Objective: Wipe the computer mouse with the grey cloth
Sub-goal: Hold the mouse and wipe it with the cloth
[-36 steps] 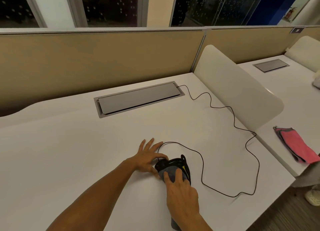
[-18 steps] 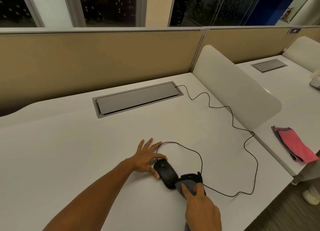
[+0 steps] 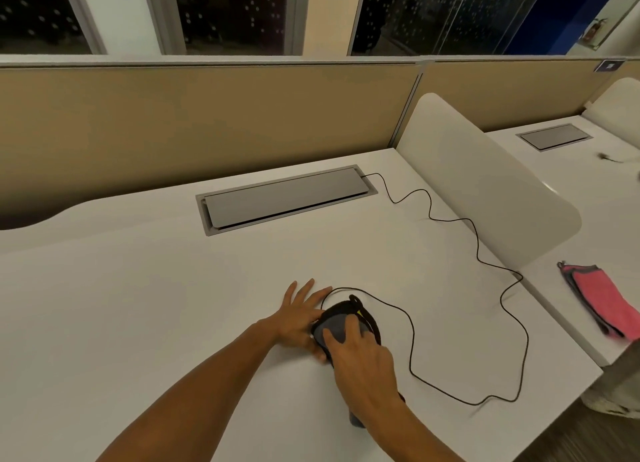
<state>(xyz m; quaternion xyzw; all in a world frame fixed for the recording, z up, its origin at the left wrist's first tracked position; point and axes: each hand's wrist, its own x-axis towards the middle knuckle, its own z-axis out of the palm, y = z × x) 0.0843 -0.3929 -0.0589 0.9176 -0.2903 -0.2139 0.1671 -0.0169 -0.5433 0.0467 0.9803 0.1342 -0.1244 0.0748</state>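
Note:
A black wired computer mouse (image 3: 332,314) lies on the white desk (image 3: 173,306), mostly covered by a grey cloth (image 3: 336,327) with a dark border. My right hand (image 3: 363,361) presses the cloth down on top of the mouse, fingers spread over it. My left hand (image 3: 299,318) rests flat on the desk against the mouse's left side, its thumb touching the mouse body. The mouse's black cable (image 3: 485,274) loops right and runs back to the grey cable hatch (image 3: 287,198).
A white curved divider (image 3: 485,184) bounds the desk on the right. Beyond it lies a pink and grey cloth (image 3: 606,299) on the neighbouring desk. A beige partition (image 3: 207,122) stands at the back. The desk's front right edge is close to the cable loop.
My right hand with the cloth slid off the mouse to its lower right half a second ago, then moved back up over the mouse. My left hand stayed beside the mouse.

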